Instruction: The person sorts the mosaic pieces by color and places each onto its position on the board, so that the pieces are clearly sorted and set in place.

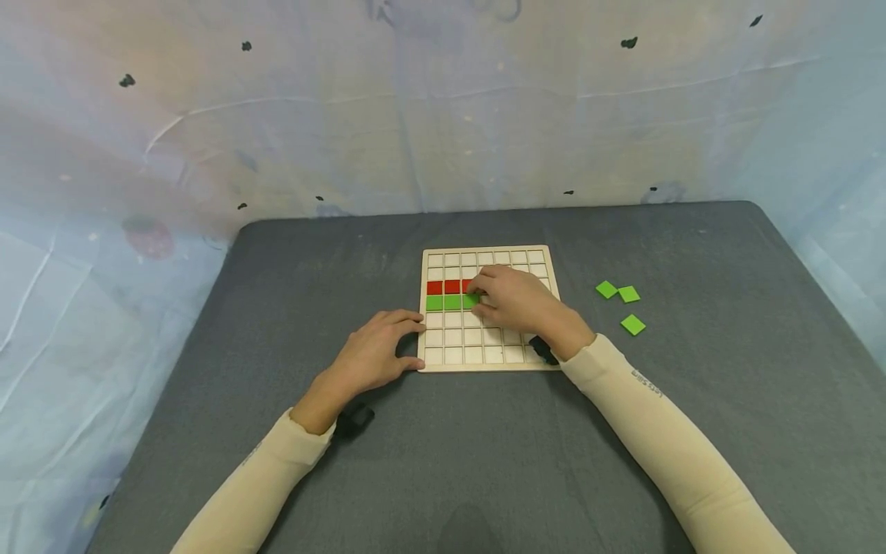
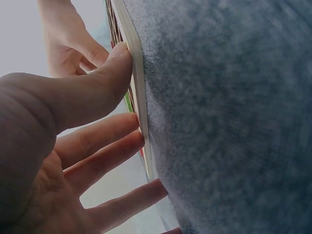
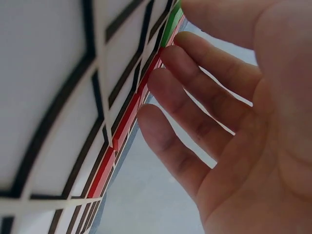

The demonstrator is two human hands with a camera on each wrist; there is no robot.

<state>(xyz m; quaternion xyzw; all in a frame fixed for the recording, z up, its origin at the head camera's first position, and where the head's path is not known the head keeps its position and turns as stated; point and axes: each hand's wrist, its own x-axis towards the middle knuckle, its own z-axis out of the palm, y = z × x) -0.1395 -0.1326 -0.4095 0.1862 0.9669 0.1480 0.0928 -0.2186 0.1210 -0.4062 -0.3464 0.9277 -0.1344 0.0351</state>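
A pale wooden grid board [image 1: 453, 355] lies on the dark table. One row holds several red tiles [image 1: 452, 287]; the row in front of it has green tiles [image 1: 453, 302] at its left end. My left hand [image 1: 374, 350] rests at the board's left edge, its thumb [image 2: 118, 56] and fairly straight fingers against the side. Over the board's middle is my right hand [image 1: 519, 298], thumb and fingertips right at the red and green rows. In the right wrist view its fingers [image 3: 168, 129] are spread and only slightly bent, with the thumb tip beside a green tile.
Three loose green tiles [image 1: 633, 325] lie on the grey table [image 1: 443, 446] to the right of the board. A pale patterned cloth [image 1: 443, 123] hangs behind the table and at its sides. Dark wrist devices [image 1: 355, 420] sit under both wrists.
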